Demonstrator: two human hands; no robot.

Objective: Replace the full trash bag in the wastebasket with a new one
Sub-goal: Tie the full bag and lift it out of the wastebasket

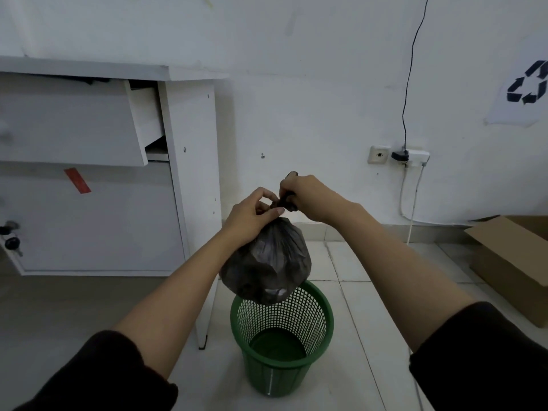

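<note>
Grey-black trash bag (267, 262), full, held in the air above green mesh wastebasket (281, 342), clear of its rim. Left hand (252, 213) pinches the bag neck; right hand (308, 197) grips the twisted top. Wastebasket stands unlined on tiled floor (361, 321).

A white cabinet (98, 179) stands at the left against the wall, one drawer (74, 126) pulled out and a red strip (77, 180) stuck on its front (keys (11, 241) hang low on the door). A cardboard box (513, 262) lies on the tiled floor at right, below a recycling sign (527, 90) and a wall socket (410, 155) with a black cable (410, 69).
</note>
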